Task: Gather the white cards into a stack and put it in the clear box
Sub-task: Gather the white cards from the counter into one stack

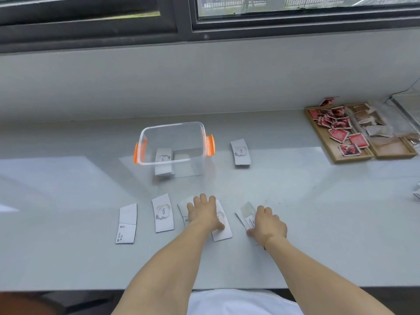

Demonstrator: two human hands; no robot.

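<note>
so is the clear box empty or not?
Not empty. The clear box, lid off, already holds a stack of white cards, seen through its open top and wall.

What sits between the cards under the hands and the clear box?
Nothing visible: bare counter lies between the cards under the left hand and right hand and the clear box, which is open-topped with a stack already inside.
</note>
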